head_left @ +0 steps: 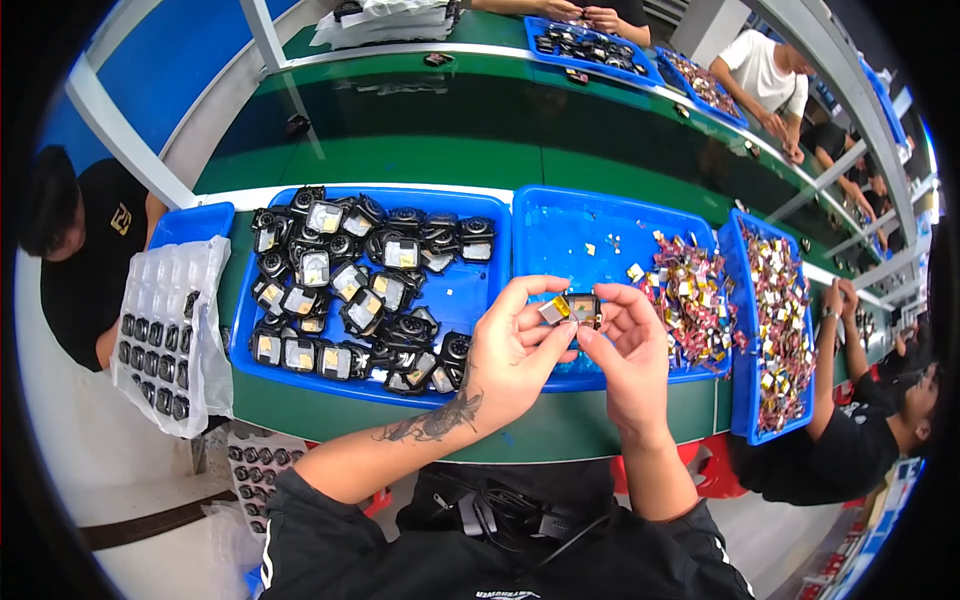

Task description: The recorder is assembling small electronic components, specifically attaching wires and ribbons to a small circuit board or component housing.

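Head view: nearest the camera, the person's left hand (515, 345) and right hand (625, 345) meet above the near edge of the green worktop (400, 160). Both are curled, fingertips pinching one small black module with a silver-and-yellow battery cell (572, 308) between them; neither hand is spread open. The piece hangs over the front rim of the middle blue tray (560, 215), which is mostly bare, with loose battery cells (685, 295) heaped at its right side. To the left, a larger blue tray (470, 290) holds many similar black modules (345, 290), apparently waiting or finished; which, I cannot tell. A right-hand tray (745, 330) is full of more cells. By this look, plenty of work remains.
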The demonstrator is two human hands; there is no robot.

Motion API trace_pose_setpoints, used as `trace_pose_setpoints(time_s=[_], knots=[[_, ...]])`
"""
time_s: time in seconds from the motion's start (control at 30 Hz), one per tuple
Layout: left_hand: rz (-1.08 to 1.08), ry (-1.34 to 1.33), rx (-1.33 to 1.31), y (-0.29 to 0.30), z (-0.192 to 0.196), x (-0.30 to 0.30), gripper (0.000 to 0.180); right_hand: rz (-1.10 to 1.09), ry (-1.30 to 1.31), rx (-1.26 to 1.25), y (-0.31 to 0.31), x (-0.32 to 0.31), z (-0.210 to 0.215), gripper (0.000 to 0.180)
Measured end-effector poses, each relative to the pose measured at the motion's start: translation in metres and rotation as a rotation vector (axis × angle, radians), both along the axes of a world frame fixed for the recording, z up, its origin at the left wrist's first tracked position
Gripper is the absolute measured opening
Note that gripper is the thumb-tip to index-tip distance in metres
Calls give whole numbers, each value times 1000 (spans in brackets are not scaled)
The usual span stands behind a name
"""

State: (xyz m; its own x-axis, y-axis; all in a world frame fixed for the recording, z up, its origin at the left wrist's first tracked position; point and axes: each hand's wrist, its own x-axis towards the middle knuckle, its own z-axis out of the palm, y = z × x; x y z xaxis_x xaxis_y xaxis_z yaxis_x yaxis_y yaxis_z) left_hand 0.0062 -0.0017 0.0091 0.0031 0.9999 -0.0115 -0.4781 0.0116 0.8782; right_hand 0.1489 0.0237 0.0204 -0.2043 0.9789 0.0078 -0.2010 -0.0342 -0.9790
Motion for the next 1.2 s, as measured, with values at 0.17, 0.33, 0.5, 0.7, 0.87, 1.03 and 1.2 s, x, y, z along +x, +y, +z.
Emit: trace_pose_setpoints(time_s=[0.17, 0.33, 0.5, 0.7, 0.87, 1.03, 1.2], knots=[[19, 253, 29, 5, 1, -8, 45, 28, -55, 74, 8, -8, -3, 39], [452, 1653, 357, 9, 27, -85, 18, 88, -437, 143, 119, 5, 8, 43], [367, 1918, 193, -11, 9, -140, 24, -48, -850, 142, 250, -7, -12, 50], [297, 1492, 46, -1, 23, -138, 19, -54, -1024, 43, 274, 11, -31, 41], [92, 244, 38, 21, 42, -93, 11, -68, -1071, 414, 225, 50, 27, 11], [-159, -52, -130, 46, 30, -54, 24, 253, -1335, 578, 143, 88, 36, 10], [-111, -109, -186, 41, 16, -34, 15, 153, -1431, 890, 109, 100, 16, 11]])
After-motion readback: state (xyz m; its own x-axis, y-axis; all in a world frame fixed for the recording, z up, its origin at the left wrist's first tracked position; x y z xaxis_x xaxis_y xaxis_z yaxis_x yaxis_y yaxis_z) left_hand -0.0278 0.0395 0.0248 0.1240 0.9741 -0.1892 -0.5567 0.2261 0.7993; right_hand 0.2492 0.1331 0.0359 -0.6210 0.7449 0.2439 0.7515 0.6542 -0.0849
